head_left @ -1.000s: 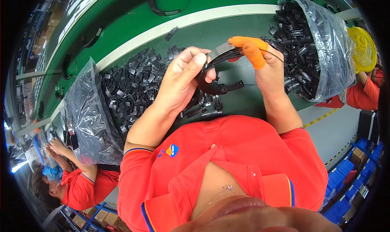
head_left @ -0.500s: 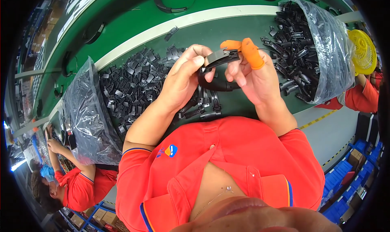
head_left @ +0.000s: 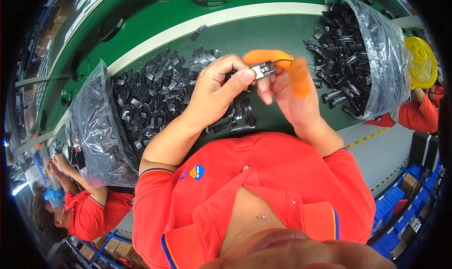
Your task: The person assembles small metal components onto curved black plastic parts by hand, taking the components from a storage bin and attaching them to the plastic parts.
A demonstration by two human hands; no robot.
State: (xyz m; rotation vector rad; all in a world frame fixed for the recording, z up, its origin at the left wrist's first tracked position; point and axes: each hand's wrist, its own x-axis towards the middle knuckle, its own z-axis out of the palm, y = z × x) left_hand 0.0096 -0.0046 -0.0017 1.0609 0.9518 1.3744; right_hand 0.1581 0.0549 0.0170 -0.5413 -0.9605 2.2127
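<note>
My left hand (head_left: 214,90) pinches a dark curved band with a grey rectangular end piece (head_left: 262,70) between thumb and fingers. Most of the band is hidden behind the hand. A thin black wire (head_left: 282,60) runs from the end piece toward the right. My right hand (head_left: 295,101) is right beside that end, with orange covers on its thumb and one finger. The covered finger lies behind the piece; the thumb is smeared by motion, so its grip is unclear. Below the hands, several black curved parts (head_left: 248,111) lie on the green table.
A heap of small black pieces (head_left: 155,87) spills from a clear plastic bag (head_left: 99,132) at left. Another bag (head_left: 383,57) of black parts (head_left: 346,57) opens at right, near a yellow fan (head_left: 420,61). Curved black bands (head_left: 112,29) lie beyond the white rail (head_left: 226,15). Co-workers (head_left: 96,212) sit at both sides.
The band has turned, so its grey end now faces up and its curve no longer shows between the hands. My right thumb has moved down and blurs; the wire shows more clearly.
</note>
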